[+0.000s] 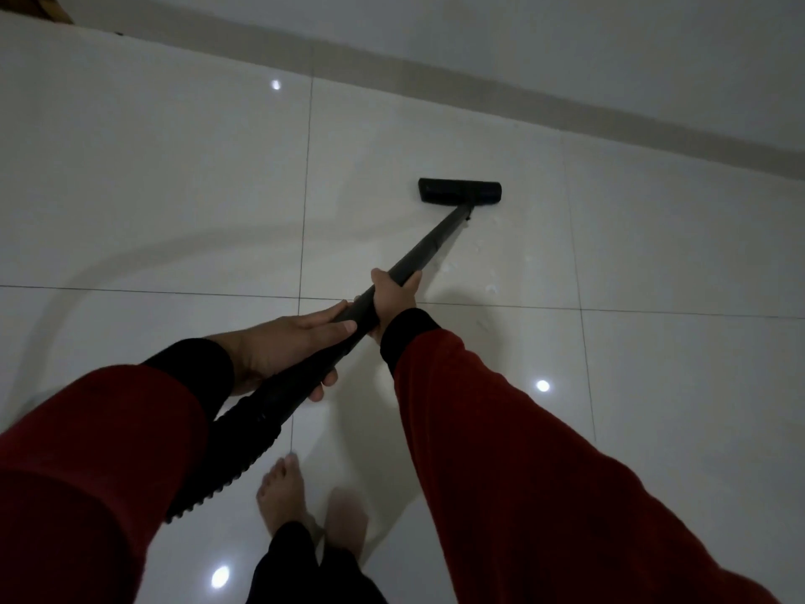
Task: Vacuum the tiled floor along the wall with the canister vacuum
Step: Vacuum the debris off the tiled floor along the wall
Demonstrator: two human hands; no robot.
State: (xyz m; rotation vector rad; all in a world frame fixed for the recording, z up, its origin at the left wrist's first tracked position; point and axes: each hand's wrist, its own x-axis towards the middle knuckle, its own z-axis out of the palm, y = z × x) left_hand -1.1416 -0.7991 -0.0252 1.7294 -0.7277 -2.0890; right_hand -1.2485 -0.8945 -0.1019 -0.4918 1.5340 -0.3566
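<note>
A black vacuum wand [429,244] slants from my hands down to a flat black floor head [459,191], which lies on the glossy white tiled floor [174,189] a short way from the wall's skirting [566,111]. My right hand [394,298] grips the wand higher up the tube. My left hand [287,346] holds the thicker handle end, where the ribbed black hose [231,451] begins and runs back under my left arm. The canister itself is out of view.
The white wall [566,37] runs diagonally across the top right. My bare feet [305,499] stand on the tiles below the hands. Ceiling lights reflect as bright spots on the floor. A brown wooden corner [35,6] shows at the top left.
</note>
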